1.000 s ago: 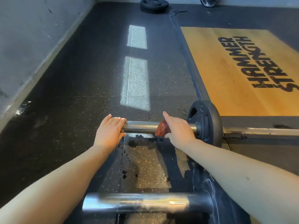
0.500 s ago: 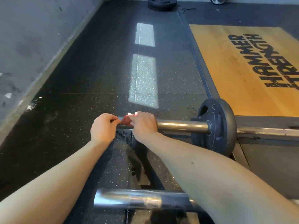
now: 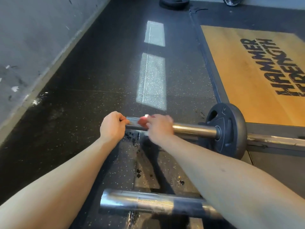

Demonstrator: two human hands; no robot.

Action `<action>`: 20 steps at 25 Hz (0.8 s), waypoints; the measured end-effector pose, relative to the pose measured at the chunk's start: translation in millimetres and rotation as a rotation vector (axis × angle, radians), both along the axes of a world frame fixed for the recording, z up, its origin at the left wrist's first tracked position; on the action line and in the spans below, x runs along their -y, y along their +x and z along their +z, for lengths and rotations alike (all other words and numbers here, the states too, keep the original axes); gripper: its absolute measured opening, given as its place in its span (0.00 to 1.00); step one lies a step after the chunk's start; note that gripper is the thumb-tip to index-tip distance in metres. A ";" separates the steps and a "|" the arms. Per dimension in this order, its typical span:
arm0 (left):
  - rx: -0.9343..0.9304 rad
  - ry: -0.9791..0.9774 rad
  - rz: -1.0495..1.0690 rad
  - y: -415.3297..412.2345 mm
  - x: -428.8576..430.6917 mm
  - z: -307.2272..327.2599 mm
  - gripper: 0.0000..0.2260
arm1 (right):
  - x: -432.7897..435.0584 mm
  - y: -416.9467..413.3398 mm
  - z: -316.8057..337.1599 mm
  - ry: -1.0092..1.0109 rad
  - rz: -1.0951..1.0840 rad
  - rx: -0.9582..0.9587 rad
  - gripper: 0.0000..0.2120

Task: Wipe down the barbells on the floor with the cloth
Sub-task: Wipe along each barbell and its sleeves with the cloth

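A steel barbell (image 3: 194, 129) lies across the black rubber floor with a small black plate (image 3: 226, 129) on its sleeve. My left hand (image 3: 112, 126) grips the sleeve's free end, fingers curled round it. Just to its right my right hand (image 3: 159, 127) holds a small red cloth (image 3: 142, 121) against the sleeve; this hand is motion-blurred. A second barbell's chrome sleeve (image 3: 148, 202) lies nearer to me at the bottom, partly hidden under my right forearm.
A grey wall (image 3: 33, 38) runs along the left. A wooden lifting platform (image 3: 264, 71) with black lettering fills the right. Black plates (image 3: 174, 2) lie at the far end. Dark wet spots (image 3: 132, 136) mark the floor under the sleeve.
My right hand slid the cloth left along the sleeve from near the plate to close beside my left hand. My left hand went from lying over the end to gripping it.
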State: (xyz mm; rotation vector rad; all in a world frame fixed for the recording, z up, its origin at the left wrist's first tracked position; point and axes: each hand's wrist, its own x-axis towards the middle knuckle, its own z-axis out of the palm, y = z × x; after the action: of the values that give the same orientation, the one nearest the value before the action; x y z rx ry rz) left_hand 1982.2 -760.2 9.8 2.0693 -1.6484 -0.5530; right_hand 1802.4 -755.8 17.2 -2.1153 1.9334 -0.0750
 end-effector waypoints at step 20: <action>0.009 0.066 -0.018 0.9 8.1 1.9 0.05 | -14.7 -2.2 12.6 -0.079 0.061 -0.181 0.23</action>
State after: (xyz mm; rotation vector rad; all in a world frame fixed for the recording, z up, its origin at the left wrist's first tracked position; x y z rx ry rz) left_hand 1983.1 -768.3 11.7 2.1084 -1.6761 -0.6133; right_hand 1800.2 -741.1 29.8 -2.3025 1.9928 0.0556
